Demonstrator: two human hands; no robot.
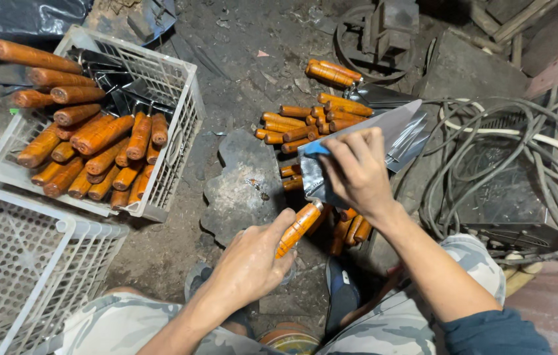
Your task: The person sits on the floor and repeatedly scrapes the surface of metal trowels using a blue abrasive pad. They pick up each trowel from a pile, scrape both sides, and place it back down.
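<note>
Beside a white plastic crate [180, 98] packed with orange-handled cleavers [105, 135], the left hand [253, 263] grips a cleaver's wooden handle [299, 227] while the right hand [358, 172] closes over its steel blade [394, 128], above a floor pile of cleavers [312, 121].

Bare forearms, both hands ungloved: left hand [251, 263], right hand [356, 172]. Grey camouflage trousers [417, 322], a dark blue sleeve [496, 335] pushed up the right arm.
</note>
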